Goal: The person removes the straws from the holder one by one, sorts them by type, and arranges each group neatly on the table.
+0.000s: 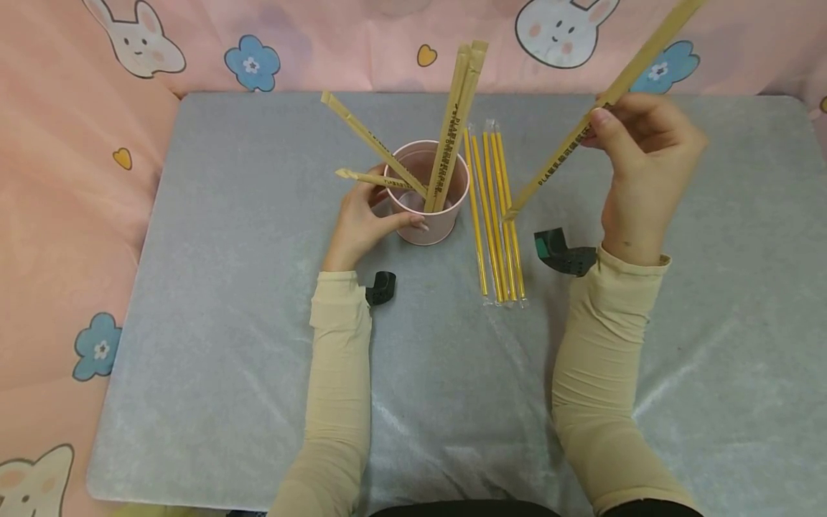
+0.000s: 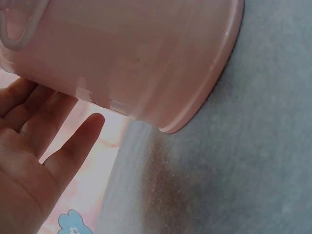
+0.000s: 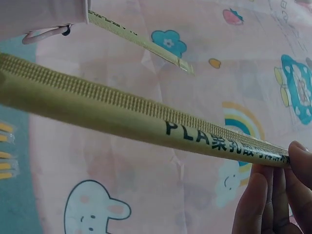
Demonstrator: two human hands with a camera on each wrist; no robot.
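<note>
A pink bucket (image 1: 431, 231) with a thin handle stands on the table. My left hand (image 1: 358, 222) holds it from the left, with the thumb at the near rim and fingers round the far side; the left wrist view shows the bucket's wall (image 2: 131, 53) close up beside the fingers. Several paper-wrapped straws (image 1: 452, 136) lean out of the bucket, some to the left and some upward. To the right, my right hand (image 1: 649, 151) pinches another paper-wrapped straw (image 1: 558, 161) between thumb and fingers. That straw slants in the air, its lower end over the yellow straws; printed letters show along the wrapper (image 3: 122, 119).
Several yellow straws (image 1: 494, 222) in clear wrappers lie side by side just right of the bucket. Grey cloth covers the table (image 1: 220, 287). A pink patterned curtain (image 1: 336, 43) hangs behind and at the left. Black wrist-mounted devices (image 1: 565, 257) stick out from both sleeves.
</note>
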